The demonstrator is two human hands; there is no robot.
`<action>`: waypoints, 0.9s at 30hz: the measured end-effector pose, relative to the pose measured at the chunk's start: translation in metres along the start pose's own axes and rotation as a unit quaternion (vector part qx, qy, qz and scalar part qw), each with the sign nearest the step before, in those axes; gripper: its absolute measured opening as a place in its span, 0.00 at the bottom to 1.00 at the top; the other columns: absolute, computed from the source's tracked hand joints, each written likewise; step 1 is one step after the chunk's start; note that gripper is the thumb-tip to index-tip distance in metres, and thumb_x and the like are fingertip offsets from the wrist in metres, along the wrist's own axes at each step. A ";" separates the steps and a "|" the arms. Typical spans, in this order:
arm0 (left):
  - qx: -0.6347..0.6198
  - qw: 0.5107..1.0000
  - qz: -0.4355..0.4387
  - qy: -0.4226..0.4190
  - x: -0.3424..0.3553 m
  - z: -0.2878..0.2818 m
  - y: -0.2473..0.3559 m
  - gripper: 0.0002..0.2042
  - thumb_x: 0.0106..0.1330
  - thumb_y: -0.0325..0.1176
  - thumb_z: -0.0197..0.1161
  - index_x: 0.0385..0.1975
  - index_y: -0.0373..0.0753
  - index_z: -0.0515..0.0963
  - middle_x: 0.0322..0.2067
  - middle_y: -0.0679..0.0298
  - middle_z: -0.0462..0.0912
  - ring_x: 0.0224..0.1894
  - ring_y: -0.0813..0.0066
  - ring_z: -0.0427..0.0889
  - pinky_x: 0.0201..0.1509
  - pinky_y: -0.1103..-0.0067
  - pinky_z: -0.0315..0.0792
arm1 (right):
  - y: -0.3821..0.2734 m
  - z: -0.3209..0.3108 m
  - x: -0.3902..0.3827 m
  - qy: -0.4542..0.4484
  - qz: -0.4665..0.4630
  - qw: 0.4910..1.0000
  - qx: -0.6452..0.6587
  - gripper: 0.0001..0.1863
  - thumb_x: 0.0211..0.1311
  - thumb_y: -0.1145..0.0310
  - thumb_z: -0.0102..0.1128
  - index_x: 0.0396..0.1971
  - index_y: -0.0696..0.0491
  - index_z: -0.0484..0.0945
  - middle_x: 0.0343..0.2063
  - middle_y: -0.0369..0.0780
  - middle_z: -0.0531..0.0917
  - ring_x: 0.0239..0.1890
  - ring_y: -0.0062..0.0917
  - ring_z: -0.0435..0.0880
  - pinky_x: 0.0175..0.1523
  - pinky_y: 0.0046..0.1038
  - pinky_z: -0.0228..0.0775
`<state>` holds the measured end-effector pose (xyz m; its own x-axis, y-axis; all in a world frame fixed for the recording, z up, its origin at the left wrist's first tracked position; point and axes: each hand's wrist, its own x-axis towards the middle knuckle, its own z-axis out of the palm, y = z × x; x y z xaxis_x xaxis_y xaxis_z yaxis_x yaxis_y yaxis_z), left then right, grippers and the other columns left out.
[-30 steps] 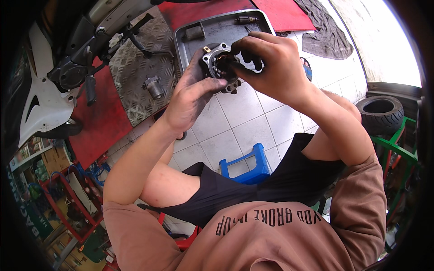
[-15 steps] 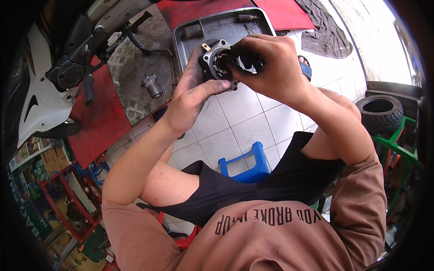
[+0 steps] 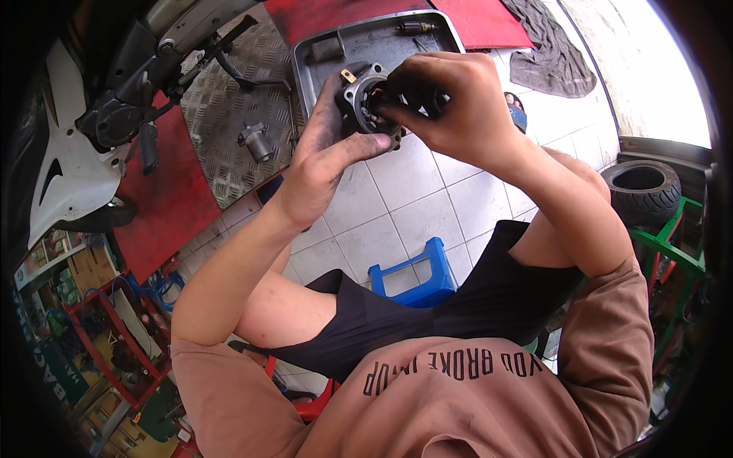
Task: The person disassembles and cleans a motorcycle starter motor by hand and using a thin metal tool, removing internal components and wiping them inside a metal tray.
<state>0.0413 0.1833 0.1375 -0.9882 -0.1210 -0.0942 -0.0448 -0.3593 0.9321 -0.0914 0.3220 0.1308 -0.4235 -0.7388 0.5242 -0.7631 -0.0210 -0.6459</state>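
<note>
Up over the tiled floor, my left hand [image 3: 326, 164] is closed round a round metal housing [image 3: 361, 95] with a bolt-hole flange, a brass-coloured tab and dark parts inside, its thumb along the lower edge. Grime blackens my fingers. My right hand [image 3: 456, 107] has its fingers bent and closed at the housing's open face, the tips inside; whether they grip anything is hidden. Behind both lies a metal tray [image 3: 304, 57] holding a small cylinder [image 3: 327, 49] and a dark spindle-like part [image 3: 416, 27]. A separate metal motor-like part [image 3: 256, 143] rests on a chequer plate [image 3: 231, 72].
A white and black motorbike [image 3: 84, 183] stands at left over red mats [image 3: 168, 214]. A grey rag [image 3: 550, 72] is beyond the tray. A tyre [image 3: 641, 191] sits on a green frame [image 3: 672, 237] at right. A blue plastic stool [image 3: 412, 286] is between my legs; red racks [image 3: 114, 343] are lower left.
Both hands and the housing have shifted slightly upward. My right fingers have moved a little at the housing's opening, curling closer over it.
</note>
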 end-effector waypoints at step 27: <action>0.025 0.999 -0.017 0.010 0.000 0.001 -0.005 0.28 0.59 0.26 0.58 0.60 0.34 0.58 0.47 0.63 0.71 0.49 0.77 0.71 0.56 0.79 0.65 | -0.003 -0.002 -0.001 -0.035 -0.003 0.998 -0.058 0.08 0.42 0.72 0.68 0.23 0.59 0.80 0.20 0.47 0.79 0.26 0.41 0.80 0.33 0.34 0.72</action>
<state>0.0416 0.1862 0.1334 -0.9828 -0.1291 -0.1324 -0.0858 -0.3161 0.9449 -0.0895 0.3239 0.1333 -0.3866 -0.7842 0.4853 -0.8186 0.0493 -0.5723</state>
